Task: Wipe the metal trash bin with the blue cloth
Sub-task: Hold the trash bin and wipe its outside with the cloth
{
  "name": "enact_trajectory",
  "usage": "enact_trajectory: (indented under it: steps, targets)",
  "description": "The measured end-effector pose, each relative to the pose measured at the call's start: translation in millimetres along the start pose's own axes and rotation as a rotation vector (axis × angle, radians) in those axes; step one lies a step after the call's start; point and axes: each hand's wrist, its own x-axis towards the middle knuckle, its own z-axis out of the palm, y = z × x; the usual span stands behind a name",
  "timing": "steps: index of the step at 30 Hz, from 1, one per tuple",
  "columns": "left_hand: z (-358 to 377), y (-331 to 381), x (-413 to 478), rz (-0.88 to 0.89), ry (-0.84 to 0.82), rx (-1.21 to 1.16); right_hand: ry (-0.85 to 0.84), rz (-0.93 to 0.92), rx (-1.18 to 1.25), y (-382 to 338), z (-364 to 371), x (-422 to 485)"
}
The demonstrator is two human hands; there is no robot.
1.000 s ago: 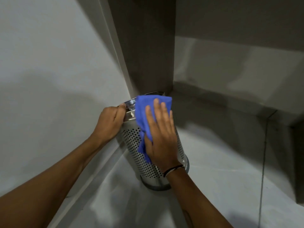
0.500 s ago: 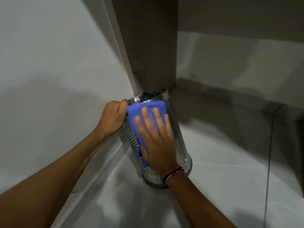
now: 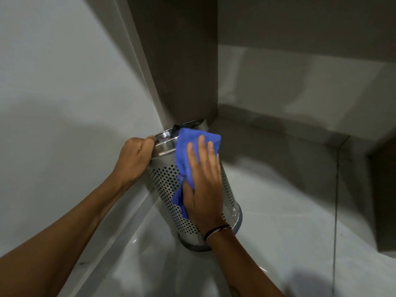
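A perforated metal trash bin stands on the floor in a corner, tilted slightly toward me. My left hand grips its shiny top rim on the left side. My right hand lies flat, fingers spread, and presses a folded blue cloth against the bin's upper front. The cloth reaches up to the rim and hangs down along the side under my palm. A dark band circles my right wrist. The bin's right side is hidden behind my hand.
A white wall runs along the left with a skirting at floor level. A dark brown panel stands right behind the bin. Pale glossy floor tiles spread to the right, and a dark block juts in at the right edge.
My right hand with the cloth slid down the bin's side half a second ago and has now moved back up and to the right, near the rim. My left hand kept its grip.
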Motion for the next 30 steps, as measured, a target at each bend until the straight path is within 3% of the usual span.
enact_trajectory:
  steps: [2, 6, 9, 12, 17, 20, 23, 26, 28, 30]
  targets:
    - [0, -3, -2, -0.013, 0.011, -0.022, 0.074, 0.299, 0.3, 6, -3, 19]
    - [-1, -7, -8, -0.024, 0.02, -0.05, -0.027, 0.752, 0.847, 48, -12, 82]
    - [-2, -6, -13, -0.029, 0.044, -0.057, -0.093, 0.998, 0.986, 67, -6, 113]
    - [0, -1, -17, 0.015, 0.096, -0.018, -0.106, 0.895, 0.766, 58, -3, 114]
    - [9, 12, -12, 0.059, 0.135, 0.01, 0.042, 0.204, 0.008, -34, -2, 46]
    - [5, 0, -9, 0.048, 0.095, -0.041, -0.052, -0.07, -0.259, -51, 13, 17]
    - [9, -2, -6, 0.026, 0.099, -0.008, -0.004, 0.003, -0.176, -32, 10, 33]
    - [15, 11, -4, 0.005, 0.127, 0.025, 0.118, 0.307, 0.08, -13, 3, 62]
    - [16, 16, -7, 0.021, 0.135, 0.038, 0.055, 0.556, 0.348, 8, -7, 83]
    - [13, 18, -9, 0.015, 0.156, 0.055, 0.027, 0.589, 0.316, 9, -12, 88]
